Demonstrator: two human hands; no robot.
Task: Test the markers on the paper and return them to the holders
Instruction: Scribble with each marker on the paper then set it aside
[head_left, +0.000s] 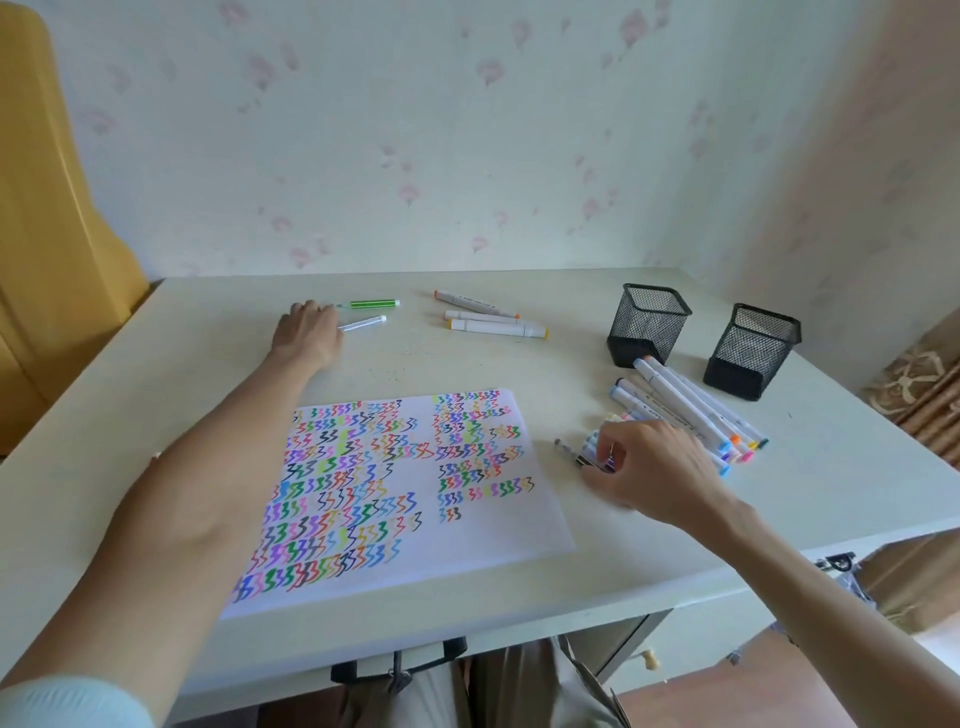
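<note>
hands at two marker groups, paper between

left hand (306, 332) stretched far across the table (156, 415), palm down, fingers lying over the near ends of a green marker (374, 304) and a white marker (363, 323). whether those fingers actually grip either one, cannot tell. both markers poking out to the right of the knuckles, the green one farther back, the white one just nearer.

right hand (649, 467) low over the near end of the marker pile (691, 410), fingers curled, pinching a purple-tipped marker (597, 460) at the fingertips. rest of the pile fanning away behind and to the right of that pinch, white barrels with coloured caps, touching one another.

beyond the pile, two black mesh holders (648, 325) (751, 351), upright, side by side, well apart from the right hand's grip.

paper (405, 499) flat between the two arms, just left of the right fingertips, covered in rows of coloured zigzag strokes.

three more white markers (491, 319) lying loose at the back of the table, to the right of the left hand's reach, near but not touching the green and white pair.

floral wallpaper (467, 130) behind the table, yellow chair back (52, 234) off beyond the left arm.
</note>
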